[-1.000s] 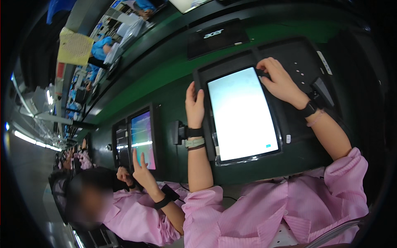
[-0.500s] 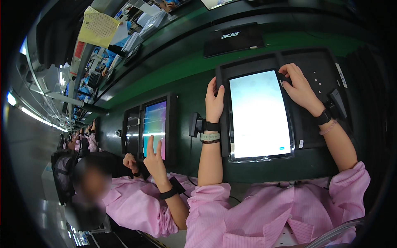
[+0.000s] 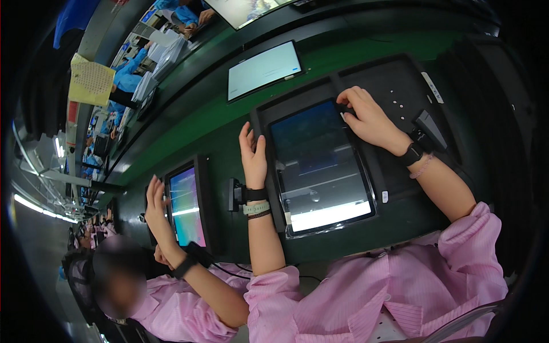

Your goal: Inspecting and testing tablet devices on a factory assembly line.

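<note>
A tablet (image 3: 314, 166) with a dark screen full of reflections lies in the left part of a black tray (image 3: 354, 74). My right hand (image 3: 372, 123) bends over the tablet's upper right edge, its curled fingers and thumb touching that edge. My left hand (image 3: 253, 157) rests at the tray's left wall, thumb and fingers apart with nothing between them. Both my wrists wear dark bands with a black boxy device; the left one (image 3: 235, 194) stands beside the tray.
Several small white bits (image 3: 402, 105) lie in the tray's right part. A lit tablet (image 3: 265, 71) stands behind the tray. At left, a co-worker's hand (image 3: 160, 214) is raised beside another tablet (image 3: 187, 206) with a coloured screen. A monitor (image 3: 249, 11) is at the far edge.
My tablet's screen has gone from bright white to dark. The tablet behind has gone from dark to lit. My view has shifted; both hands keep their places. The co-worker's hand has moved toward their tablet.
</note>
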Demonstrator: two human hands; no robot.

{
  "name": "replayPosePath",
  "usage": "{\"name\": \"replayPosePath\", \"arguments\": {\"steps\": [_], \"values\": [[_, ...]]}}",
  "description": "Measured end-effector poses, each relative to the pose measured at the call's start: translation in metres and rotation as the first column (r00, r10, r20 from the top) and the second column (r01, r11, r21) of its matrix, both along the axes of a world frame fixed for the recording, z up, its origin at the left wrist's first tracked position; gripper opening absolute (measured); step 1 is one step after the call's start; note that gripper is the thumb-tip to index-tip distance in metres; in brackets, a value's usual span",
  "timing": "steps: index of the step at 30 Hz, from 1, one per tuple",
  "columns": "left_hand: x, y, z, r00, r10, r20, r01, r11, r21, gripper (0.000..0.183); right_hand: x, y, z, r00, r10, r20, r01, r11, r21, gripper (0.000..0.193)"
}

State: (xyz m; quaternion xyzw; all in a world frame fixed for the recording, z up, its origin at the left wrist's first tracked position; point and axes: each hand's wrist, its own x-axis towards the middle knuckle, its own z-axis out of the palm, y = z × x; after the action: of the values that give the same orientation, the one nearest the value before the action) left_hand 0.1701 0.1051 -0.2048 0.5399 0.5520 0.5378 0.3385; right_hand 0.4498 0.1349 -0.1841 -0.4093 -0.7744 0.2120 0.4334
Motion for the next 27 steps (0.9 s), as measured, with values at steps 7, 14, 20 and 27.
{"name": "replayPosePath", "arguments": {"steps": [7, 14, 20, 27], "values": [[0.0057, -0.0025, 0.0072, 0.997, 0.011, -0.076, -0.011, 1.0, 0.0, 0.044, 0.0007, -0.0009, 0.0005, 0.999, -0.012, 0.03, 0.011, 1.0, 0.016, 0.023], [0.0034, 0.0024, 0.0035, 0.996, -0.012, -0.085, 0.014, 0.999, 0.032, 0.039, 0.0013, 0.0021, -0.0023, 0.999, -0.007, 0.033, 0.006, 1.0, 0.016, 0.023], [0.003, 0.002, 0.0034, 0.997, -0.03, -0.067, 0.032, 0.999, 0.025, 0.039, 0.002, 0.0012, -0.0015, 0.999, -0.011, 0.033, 0.01, 1.0, 0.016, 0.023], [0.0021, 0.0015, 0.0021, 0.997, -0.029, -0.069, 0.031, 0.999, 0.023, 0.04, 0.0021, 0.0016, -0.0034, 1.0, -0.005, 0.03, 0.004, 1.0, 0.028, 0.023]]}}
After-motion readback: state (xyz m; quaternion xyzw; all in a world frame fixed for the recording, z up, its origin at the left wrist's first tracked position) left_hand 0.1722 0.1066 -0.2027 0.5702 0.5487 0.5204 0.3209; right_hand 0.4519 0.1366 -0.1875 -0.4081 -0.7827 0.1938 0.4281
